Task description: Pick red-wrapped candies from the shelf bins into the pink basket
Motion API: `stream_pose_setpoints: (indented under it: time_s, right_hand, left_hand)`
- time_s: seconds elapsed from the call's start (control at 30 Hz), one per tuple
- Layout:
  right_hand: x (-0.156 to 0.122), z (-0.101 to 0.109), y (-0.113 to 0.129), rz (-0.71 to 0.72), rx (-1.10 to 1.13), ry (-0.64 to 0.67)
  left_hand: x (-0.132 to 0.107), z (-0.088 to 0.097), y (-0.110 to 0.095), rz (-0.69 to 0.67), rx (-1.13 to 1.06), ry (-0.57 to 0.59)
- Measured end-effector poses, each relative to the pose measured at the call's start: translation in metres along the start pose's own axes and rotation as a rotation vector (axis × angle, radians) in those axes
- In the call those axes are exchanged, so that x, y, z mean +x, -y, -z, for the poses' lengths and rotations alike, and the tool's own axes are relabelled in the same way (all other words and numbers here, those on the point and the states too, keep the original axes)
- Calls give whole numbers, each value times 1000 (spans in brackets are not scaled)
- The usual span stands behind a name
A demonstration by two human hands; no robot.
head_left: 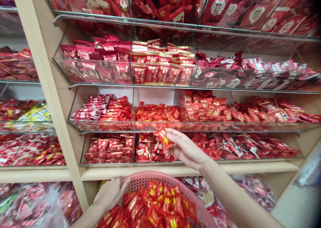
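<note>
Right hand [184, 147] pinches a red packet [164, 137] before the bins [155, 97]

We have one packet between the thumb and fingers of our right hand, narrowed to its thickness, with light marks and yellow print on its face. It is tilted, in front of the two lowest rows of bins, with the forearm reaching in from the lower right. Our left hand [111, 191] holds the basket [152, 175] at the left of its rim, thumb along the edge; how firmly the other fingers grip, we can't make out.

The basket is pink with a pierced wall, and sits below the shelf board [188, 169]. In it we see a heap of red packets with yellow print [160, 204].

Ahead of us the clear-fronted bins rise in rows, mostly filled with red packets. Gold-edged packets [163, 64] stand in neat lines higher up, and checked packets [91, 107] lie lower, on the left. Beyond a pale wooden post [40, 81], yellow packets [36, 111] show among red ones. At the bottom left, near our left forearm, sits a clear plastic bag [47, 208].
</note>
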State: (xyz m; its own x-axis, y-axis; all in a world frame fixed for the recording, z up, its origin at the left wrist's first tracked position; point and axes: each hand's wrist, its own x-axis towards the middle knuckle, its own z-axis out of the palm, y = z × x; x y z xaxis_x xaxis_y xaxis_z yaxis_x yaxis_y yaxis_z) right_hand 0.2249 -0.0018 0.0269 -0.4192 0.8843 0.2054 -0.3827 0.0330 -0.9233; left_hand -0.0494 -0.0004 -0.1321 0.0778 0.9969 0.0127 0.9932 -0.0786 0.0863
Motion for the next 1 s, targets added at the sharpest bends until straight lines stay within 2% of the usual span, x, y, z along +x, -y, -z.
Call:
stream_pose_setpoints:
  time_s: [0.1, 0.2, 0.43, 0.67, 1.0]
  right_hand:
    - [-14, 2, -30, -52, 82, -22]
    - [-21, 5, -54, -134, 58, -53]
    - [-32, 15, -91, -289, -47, -88]
    - [-40, 24, -108, -369, 34, -68]
    - [-42, 28, -111, -329, 4, -13]
  left_hand:
    - [0, 2, -2, 8, -2, 18]
    - [0, 4, -2, 7, -7, 27]
    - [4, -1, 1, -19, -22, 36]
    - [2, 4, -5, -14, 66, 36]
    - [4, 1, -3, -42, 107, 29]
